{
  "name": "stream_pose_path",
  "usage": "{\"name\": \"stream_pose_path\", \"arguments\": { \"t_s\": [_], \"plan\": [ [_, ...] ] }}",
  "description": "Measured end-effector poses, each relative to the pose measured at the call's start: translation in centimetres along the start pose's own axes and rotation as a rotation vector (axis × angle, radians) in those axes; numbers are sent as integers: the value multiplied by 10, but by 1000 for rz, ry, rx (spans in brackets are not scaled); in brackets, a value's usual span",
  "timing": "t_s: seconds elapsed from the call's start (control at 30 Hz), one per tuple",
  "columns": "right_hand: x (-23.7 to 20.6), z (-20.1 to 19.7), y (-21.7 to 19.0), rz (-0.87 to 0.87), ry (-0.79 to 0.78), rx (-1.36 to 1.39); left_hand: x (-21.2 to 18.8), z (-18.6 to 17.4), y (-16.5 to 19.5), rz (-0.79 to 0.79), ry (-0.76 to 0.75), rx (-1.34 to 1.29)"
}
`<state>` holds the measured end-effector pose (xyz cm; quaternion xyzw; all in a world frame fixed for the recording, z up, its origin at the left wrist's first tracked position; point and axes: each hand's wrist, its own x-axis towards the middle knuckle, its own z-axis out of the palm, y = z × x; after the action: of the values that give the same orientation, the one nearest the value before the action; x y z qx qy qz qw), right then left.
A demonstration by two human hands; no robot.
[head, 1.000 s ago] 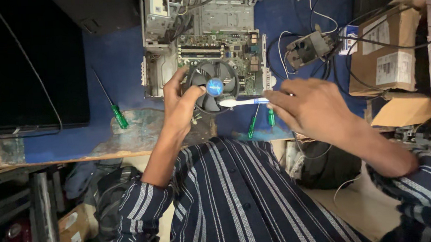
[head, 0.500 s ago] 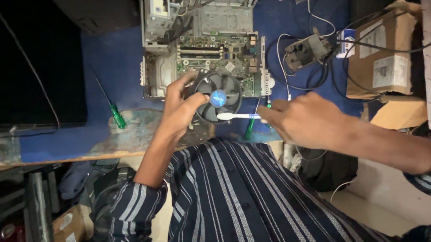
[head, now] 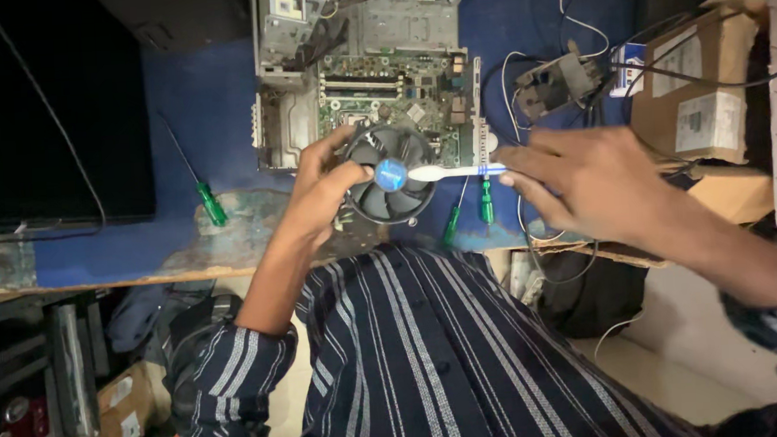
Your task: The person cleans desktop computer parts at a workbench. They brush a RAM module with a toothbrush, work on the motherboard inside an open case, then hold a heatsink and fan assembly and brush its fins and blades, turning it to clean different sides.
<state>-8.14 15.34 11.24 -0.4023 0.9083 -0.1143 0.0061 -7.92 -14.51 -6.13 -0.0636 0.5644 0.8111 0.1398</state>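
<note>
My left hand [head: 325, 191] grips the left rim of a round black cooling fan [head: 392, 176] with a blue centre sticker, held over the near edge of an open computer case with a green motherboard [head: 399, 89]. My right hand [head: 582, 182] holds a white toothbrush [head: 452, 172] by its handle, and the brush head rests on the fan next to the blue hub. Both hands are over the blue-covered table [head: 205, 104].
A green-handled screwdriver [head: 203, 191] lies left of the case; two more green screwdrivers [head: 485, 203] lie under the brush. A small part with white cables [head: 554, 81] and cardboard boxes [head: 701, 87] sit at the right. A dark monitor [head: 46, 112] fills the left.
The brush head has slid along the fan face near the hub, and my right hand has shifted slightly right. My left hand keeps its hold on the fan.
</note>
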Motion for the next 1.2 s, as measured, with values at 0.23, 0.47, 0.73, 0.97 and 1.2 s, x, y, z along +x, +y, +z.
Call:
{"name": "stream_pose_path", "arguments": {
  "t_s": [0.23, 0.47, 0.73, 0.97, 1.2],
  "plan": [
    [21, 85, -21, 533, 235, 845, -1, 11, -15, -1, 61, -130],
    [25, 125, -25, 696, 211, 1151, 1, 12, -14, 16, 71, -103],
    [26, 138, -16, 524, 380, 965, -5, 25, 2, 49, -33, -147],
    [23, 146, -12, 576, 404, 927, -8, 30, 7, 95, -27, -121],
    [1, 85, -12, 569, 352, 644, -8, 24, 1, 108, 94, -38]
  ]
}}
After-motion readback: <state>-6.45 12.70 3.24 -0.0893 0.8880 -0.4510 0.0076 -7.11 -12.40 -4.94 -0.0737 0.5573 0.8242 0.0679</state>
